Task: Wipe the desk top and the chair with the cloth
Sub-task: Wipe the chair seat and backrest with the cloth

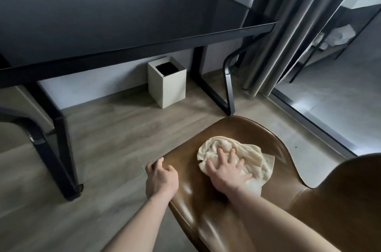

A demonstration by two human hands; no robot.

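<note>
Chair [233,128]: brown, glossy moulded seat, lower right of the view; its backrest rises at the far right edge. It stands on the wood-look floor [115,128], near the bench and apart from it.

Cloth [214,146]: cream, crumpled, lying on the chair seat towards its right side. One corner sticks out flat on the right.

Right hand [227,171]: laid palm-down on the cloth, fingers straight and spread wide, pressing it against the seat. Nothing is gripped; the cloth is only held down under the flat palm.

Left hand [161,175]: at the left front corner of the chair seat, fingers curled over the seat edge, holding it. Both forearms are bare.

Bench [123,22]: black, with a dark glossy top, running along the pale wall across the upper part of the view. Black frame legs; the pictured part of the top carries no visible items.

Waste bin [167,82]: off-white, square, with a dark opening in its top, standing on the floor under the bench, against the wall.

Curtain [288,14]: grey, hanging in folds to the right of the bench, reaching the floor.

Glass door [329,95]: dark-framed, at the right beyond the curtain.
</note>
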